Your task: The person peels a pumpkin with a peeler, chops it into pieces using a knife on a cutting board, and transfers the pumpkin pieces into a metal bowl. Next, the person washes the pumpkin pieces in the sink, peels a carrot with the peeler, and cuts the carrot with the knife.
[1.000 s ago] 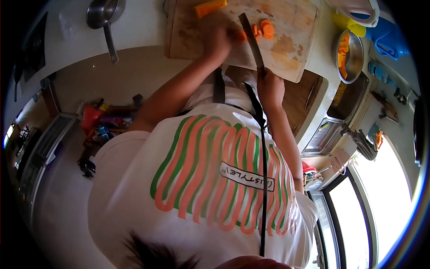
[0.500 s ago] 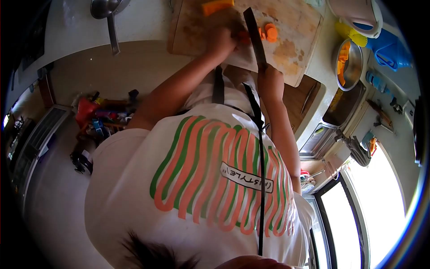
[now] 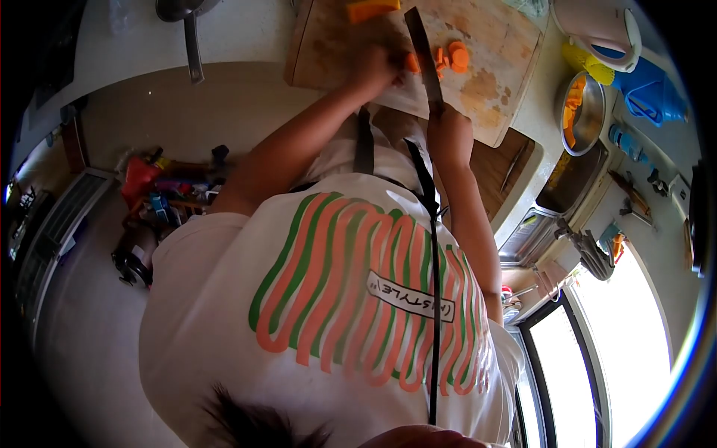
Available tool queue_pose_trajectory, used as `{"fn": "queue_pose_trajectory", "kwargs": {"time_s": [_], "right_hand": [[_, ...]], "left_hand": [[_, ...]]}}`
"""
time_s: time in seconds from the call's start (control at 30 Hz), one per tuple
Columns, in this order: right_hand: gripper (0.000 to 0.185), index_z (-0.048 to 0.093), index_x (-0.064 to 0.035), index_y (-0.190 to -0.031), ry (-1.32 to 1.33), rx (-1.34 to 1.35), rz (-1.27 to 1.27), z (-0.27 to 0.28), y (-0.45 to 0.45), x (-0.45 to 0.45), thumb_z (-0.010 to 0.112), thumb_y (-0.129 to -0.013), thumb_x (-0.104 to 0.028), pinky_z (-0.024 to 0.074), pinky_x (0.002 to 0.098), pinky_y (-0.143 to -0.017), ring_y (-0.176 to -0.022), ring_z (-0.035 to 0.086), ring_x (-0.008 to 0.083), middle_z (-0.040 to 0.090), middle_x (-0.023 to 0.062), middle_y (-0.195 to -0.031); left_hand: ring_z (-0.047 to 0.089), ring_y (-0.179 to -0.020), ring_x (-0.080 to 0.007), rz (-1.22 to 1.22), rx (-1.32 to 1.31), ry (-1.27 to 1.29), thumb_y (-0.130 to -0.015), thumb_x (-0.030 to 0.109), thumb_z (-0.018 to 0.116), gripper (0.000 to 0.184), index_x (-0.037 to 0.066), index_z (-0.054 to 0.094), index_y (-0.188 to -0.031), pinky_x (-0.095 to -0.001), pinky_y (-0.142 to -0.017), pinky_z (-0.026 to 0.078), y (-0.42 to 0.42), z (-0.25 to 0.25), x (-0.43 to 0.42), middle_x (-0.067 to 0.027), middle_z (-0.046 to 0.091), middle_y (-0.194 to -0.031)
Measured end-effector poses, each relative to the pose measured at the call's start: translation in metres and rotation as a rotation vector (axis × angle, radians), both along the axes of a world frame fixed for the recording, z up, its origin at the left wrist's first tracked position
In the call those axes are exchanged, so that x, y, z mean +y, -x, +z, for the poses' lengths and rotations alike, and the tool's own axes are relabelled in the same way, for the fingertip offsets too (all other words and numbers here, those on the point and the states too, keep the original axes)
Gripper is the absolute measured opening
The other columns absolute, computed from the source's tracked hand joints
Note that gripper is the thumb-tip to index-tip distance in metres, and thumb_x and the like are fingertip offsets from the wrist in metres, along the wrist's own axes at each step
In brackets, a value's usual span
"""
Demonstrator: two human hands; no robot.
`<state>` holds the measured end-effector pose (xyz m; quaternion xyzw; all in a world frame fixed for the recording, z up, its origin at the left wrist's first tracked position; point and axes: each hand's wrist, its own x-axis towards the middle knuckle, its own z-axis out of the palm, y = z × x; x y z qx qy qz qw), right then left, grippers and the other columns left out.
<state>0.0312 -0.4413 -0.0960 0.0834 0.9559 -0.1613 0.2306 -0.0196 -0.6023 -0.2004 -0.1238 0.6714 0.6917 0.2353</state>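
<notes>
My right hand (image 3: 450, 136) is closed around the handle of a kitchen knife (image 3: 424, 56), whose dark blade points away from me over a wooden cutting board (image 3: 493, 45). On the blade's left side my left hand (image 3: 377, 72) has its fingers curled on a carrot (image 3: 411, 63). Only the carrot's end shows; the rest is hidden under the fingers. Cut carrot slices (image 3: 458, 57) and smaller bits lie just right of the blade. A yellow-orange piece (image 3: 373, 10), perhaps pumpkin, rests at the board's far edge.
Right of the board stands a metal bowl (image 3: 594, 112) holding orange strips, beside a sink (image 3: 575, 179). A white pitcher-like vessel (image 3: 597, 26), a yellow item (image 3: 586, 63) and a blue container (image 3: 653, 93) sit behind. A metal ladle (image 3: 193, 48) lies on the left counter.
The view has shifted slightly. Small carrot bits right of the blade show more clearly now. Both hands keep nearly the same place and grip.
</notes>
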Motion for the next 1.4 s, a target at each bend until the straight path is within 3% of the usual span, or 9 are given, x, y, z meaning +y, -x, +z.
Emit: {"fn": "queue_pose_trajectory", "kwargs": {"time_s": [0.43, 0.63, 0.83, 0.93, 1.1, 1.2, 1.27, 1.3, 1.4], "right_hand": [[0.025, 0.067, -0.0051, -0.087, 0.034, 0.052, 0.044, -0.012, 0.006, -0.004, 0.054, -0.091, -0.026, 0.0517, 0.0481, -0.067, -0.077, 0.063, 0.0416, 0.065, 0.0215, -0.078], [0.03, 0.066, -0.001, -0.086, 0.071, 0.149, -0.065, 0.0, -0.014, 0.012, 0.057, -0.092, -0.029, 0.0488, 0.0499, -0.063, -0.073, 0.06, 0.0446, 0.063, 0.0236, -0.075], [0.031, 0.063, 0.0039, -0.091, 0.157, 0.39, -0.298, -0.002, -0.026, 0.031, 0.064, -0.088, -0.027, 0.0485, 0.0459, -0.061, -0.076, 0.06, 0.0456, 0.062, 0.0274, -0.079], [0.034, 0.064, 0.0051, -0.084, 0.171, 0.352, -0.432, -0.005, -0.033, 0.048, 0.066, -0.087, -0.029, 0.0483, 0.0439, -0.059, -0.072, 0.06, 0.0452, 0.061, 0.0267, -0.072], [0.039, 0.063, 0.0067, -0.075, 0.138, 0.222, -0.508, -0.001, -0.038, 0.054, 0.066, -0.087, -0.031, 0.0467, 0.0416, -0.057, -0.064, 0.058, 0.0443, 0.058, 0.0263, -0.065], [0.039, 0.063, 0.0069, -0.076, 0.143, 0.184, -0.53, -0.005, -0.042, 0.054, 0.066, -0.087, -0.031, 0.0465, 0.0416, -0.058, -0.064, 0.058, 0.0437, 0.058, 0.0263, -0.065], [0.039, 0.063, 0.0068, -0.076, 0.162, 0.203, -0.517, -0.004, -0.045, 0.055, 0.066, -0.087, -0.03, 0.0464, 0.0415, -0.059, -0.064, 0.058, 0.0434, 0.058, 0.0263, -0.065], [0.05, 0.056, 0.0058, -0.062, 0.207, 0.317, -0.52, -0.017, -0.051, 0.059, 0.068, -0.086, -0.037, 0.0399, 0.037, -0.048, -0.045, 0.044, 0.0181, 0.048, 0.0132, -0.047], [0.049, 0.057, 0.0056, -0.064, 0.19, 0.295, -0.501, -0.018, -0.053, 0.063, 0.067, -0.086, -0.037, 0.0401, 0.0365, -0.048, -0.046, 0.043, 0.0177, 0.048, 0.0131, -0.048]], "left_hand": [[0.068, -0.058, -0.019, -0.088, 0.103, 0.075, -0.087, 0.005, 0.055, 0.017, -0.004, 0.067, -0.082, -0.031, -0.055, 0.054, 0.003, 0.005, -0.004, -0.0147, 0.067, -0.066], [0.067, -0.062, -0.0156, 0.126, -0.176, -0.186, -0.092, 0.011, 0.055, 0.021, -0.003, 0.066, -0.08, -0.0298, -0.056, 0.053, 0.0, -0.005, 0.003, -0.009, 0.067, -0.067], [0.066, -0.072, -0.0142, -0.397, 0.111, 0.096, -0.094, 0.016, 0.057, 0.019, -0.001, 0.066, -0.098, -0.0265, -0.067, 0.053, 0.032, 0.013, 0.021, -0.0076, 0.069, -0.082], [0.065, -0.08, -0.0118, -0.356, 0.197, 0.018, -0.092, 0.017, 0.061, 0.019, 0.001, 0.066, -0.099, -0.0255, -0.071, 0.05, 0.048, 0.011, 0.036, -0.0062, 0.069, -0.084], [0.061, -0.091, -0.028, -0.23, 1.028, 0.64, -0.078, 0.018, 0.072, 0.03, 0.004, 0.064, -0.103, -0.0407, -0.083, 0.049, 0.07, 0.018, 0.064, -0.0097, 0.062, -0.095], [0.063, -0.088, -0.0263, -0.312, 1.159, 0.784, -0.078, 0.015, 0.072, 0.028, 0.004, 0.062, -0.101, -0.0381, -0.079, 0.051, 0.074, 0.017, 0.074, -0.01, 0.063, -0.092], [0.063, -0.084, -0.024, -0.355, 0.936, 0.593, -0.079, 0.013, 0.071, 0.023, 0.003, 0.061, -0.097, -0.0346, -0.076, 0.051, 0.077, 0.004, 0.078, -0.0095, 0.063, -0.089], [0.063, -0.082, -0.0228, -0.374, 0.821, 0.501, -0.08, 0.012, 0.071, 0.021, 0.003, 0.06, -0.096, -0.0328, -0.074, 0.051, 0.076, -0.002, 0.077, -0.0093, 0.063, -0.087], [0.062, -0.075, -0.0175, -0.268, 0.673, 0.231, -0.082, 0.01, 0.07, 0.017, 0.003, 0.057, -0.091, -0.0285, -0.069, 0.05, 0.07, 0.003, 0.057, -0.0073, 0.062, -0.082]]}}
